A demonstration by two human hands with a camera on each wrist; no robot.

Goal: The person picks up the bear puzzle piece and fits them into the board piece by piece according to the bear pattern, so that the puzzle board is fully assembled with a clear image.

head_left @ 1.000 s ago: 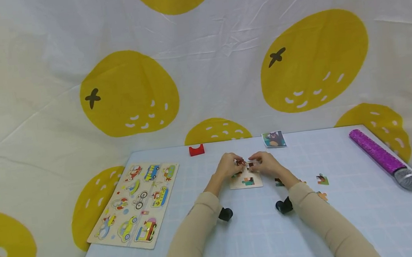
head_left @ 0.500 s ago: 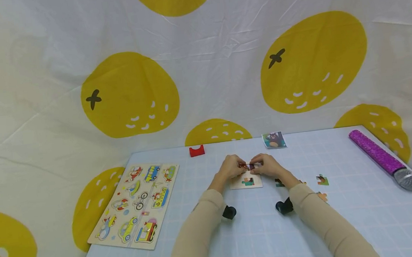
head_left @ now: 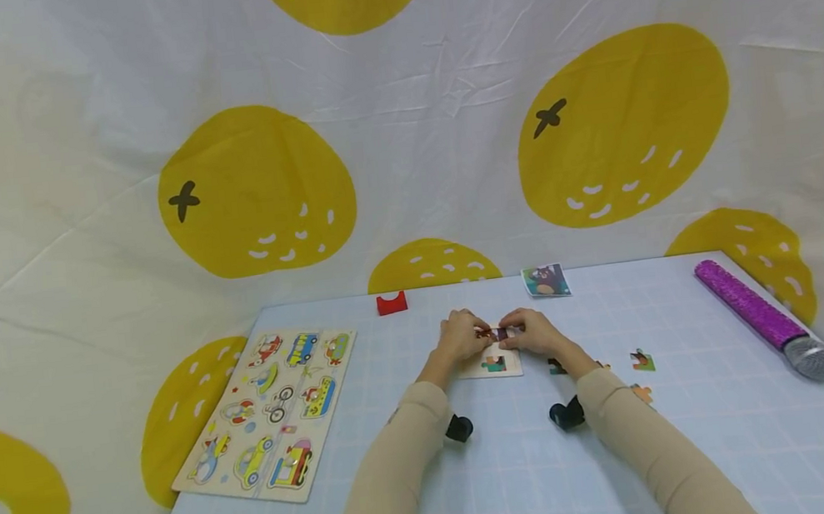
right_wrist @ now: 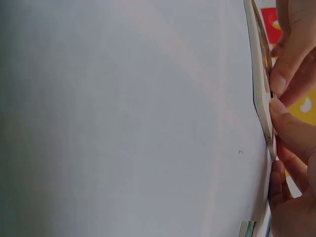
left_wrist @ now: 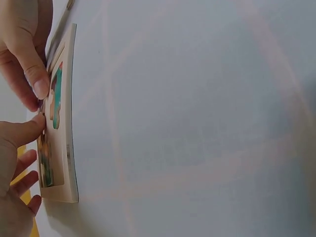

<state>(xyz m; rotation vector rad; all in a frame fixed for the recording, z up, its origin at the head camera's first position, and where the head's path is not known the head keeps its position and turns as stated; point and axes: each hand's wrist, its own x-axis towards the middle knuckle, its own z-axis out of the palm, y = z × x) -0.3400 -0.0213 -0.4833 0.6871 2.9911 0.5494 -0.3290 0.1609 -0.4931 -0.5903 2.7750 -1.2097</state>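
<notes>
My left hand (head_left: 460, 336) and right hand (head_left: 536, 332) meet over a small wooden puzzle tray (head_left: 512, 364). Between their fingertips shows a dark, reddish-brown jigsaw piece (head_left: 500, 334), pinched by thumb and finger from either side; the fingers hide most of it. A teal and orange jigsaw piece (left_wrist: 58, 98) lies in the near part of the tray. In the left wrist view, brown and green pieces (left_wrist: 47, 168) sit beside my left thumb. In the right wrist view, my right thumb (right_wrist: 279, 108) touches the tray near my left thumb (right_wrist: 280, 81).
Loose jigsaw pieces (head_left: 642, 360) lie right of my right forearm, partly hidden by it. A picture card (head_left: 546, 280) and a red block (head_left: 391, 303) stand toward the back. A vehicle puzzle board (head_left: 270, 414) lies left, a purple microphone (head_left: 752, 305) right.
Both hands have come closer together over the tray. The dark piece, earlier apart at my right fingertips, now sits between both hands' fingers. The last half second shows little movement.
</notes>
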